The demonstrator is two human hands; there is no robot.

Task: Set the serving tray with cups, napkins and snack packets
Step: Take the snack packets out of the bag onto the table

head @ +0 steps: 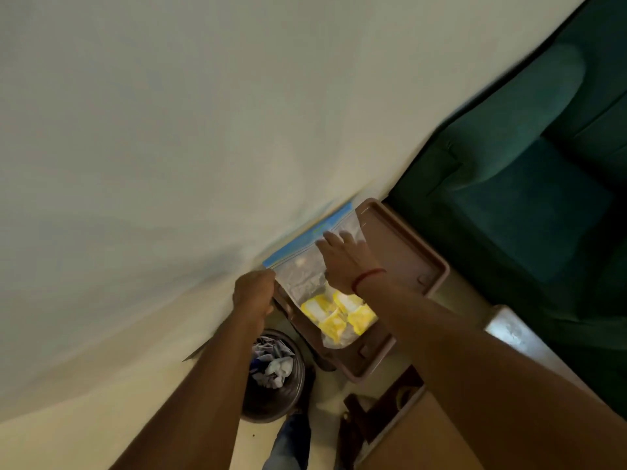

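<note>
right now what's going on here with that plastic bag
A person is handling a clear zip bag with a blue seal strip, held over a brown serving tray. The left hand grips the bag's sealed edge at one corner, while the right hand lies spread against the bag's side. Yellow snack packets sit bunched at the bag's lower end. No packets are out on the tray's visible part yet. A bin stands on the floor below.

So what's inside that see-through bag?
Yellow packets sit bunched at the lower end of the clear bag. The right hand covers part of the bag, so anything beneath it is hidden.
</note>
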